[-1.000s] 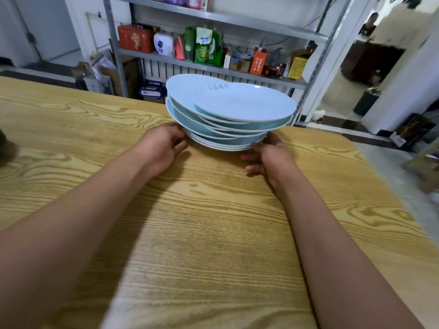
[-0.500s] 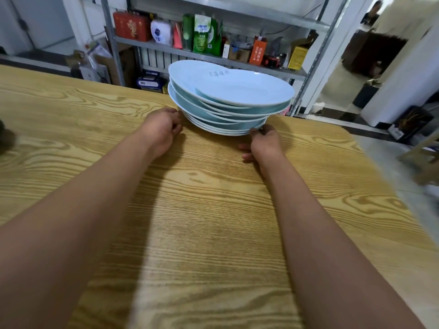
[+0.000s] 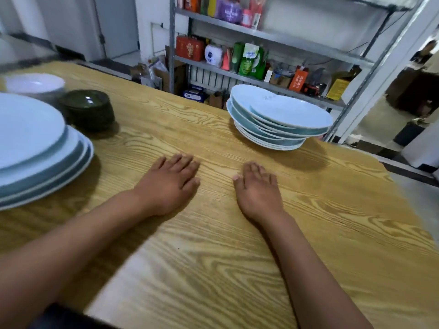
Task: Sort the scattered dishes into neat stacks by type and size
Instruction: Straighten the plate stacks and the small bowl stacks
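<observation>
Both hands flat and empty on table (image 3: 213,269): left hand (image 3: 169,184), right hand (image 3: 257,188). Stack of pale blue deep plates (image 3: 278,119) ahead-right at far edge, top ones skewed, nearer right hand. Larger plate stack (image 3: 35,150) well off left.

We see a wood-grain table (image 3: 213,269), a metal shelf rack (image 3: 273,35) with packaged goods behind, white walls, a pale floor.
</observation>
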`<act>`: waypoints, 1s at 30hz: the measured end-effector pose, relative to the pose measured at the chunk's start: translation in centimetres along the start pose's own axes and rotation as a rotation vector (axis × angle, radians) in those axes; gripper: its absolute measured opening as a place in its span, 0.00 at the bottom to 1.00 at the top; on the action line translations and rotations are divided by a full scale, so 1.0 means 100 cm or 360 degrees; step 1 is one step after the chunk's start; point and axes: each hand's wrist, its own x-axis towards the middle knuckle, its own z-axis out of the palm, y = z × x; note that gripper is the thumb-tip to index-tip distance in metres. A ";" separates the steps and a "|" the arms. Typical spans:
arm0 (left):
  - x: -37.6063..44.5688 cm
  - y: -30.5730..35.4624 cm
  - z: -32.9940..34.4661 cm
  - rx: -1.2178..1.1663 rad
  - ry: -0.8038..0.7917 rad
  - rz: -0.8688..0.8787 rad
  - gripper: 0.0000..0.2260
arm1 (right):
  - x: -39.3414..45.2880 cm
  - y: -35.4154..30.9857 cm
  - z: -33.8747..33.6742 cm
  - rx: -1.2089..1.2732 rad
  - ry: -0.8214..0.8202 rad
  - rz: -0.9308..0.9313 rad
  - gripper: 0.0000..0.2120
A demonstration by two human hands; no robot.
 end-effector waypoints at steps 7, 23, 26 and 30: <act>-0.144 -0.034 -0.010 0.0048 0.0025 -0.0096 0.30 | -0.029 -0.079 0.008 -0.0056 -0.0173 -0.0199 0.30; -0.252 -0.091 -0.049 0.0158 0.0332 -0.0996 0.07 | -0.080 -0.247 0.034 0.0858 -0.0231 -0.0359 0.23; -0.259 -0.130 -0.061 -0.0072 0.0396 -0.1318 0.08 | -0.083 -0.255 0.038 0.1262 -0.0128 -0.0233 0.26; -0.259 -0.181 -0.066 -0.0468 0.0940 -0.1540 0.11 | -0.087 -0.270 0.033 0.1490 -0.0134 -0.0258 0.29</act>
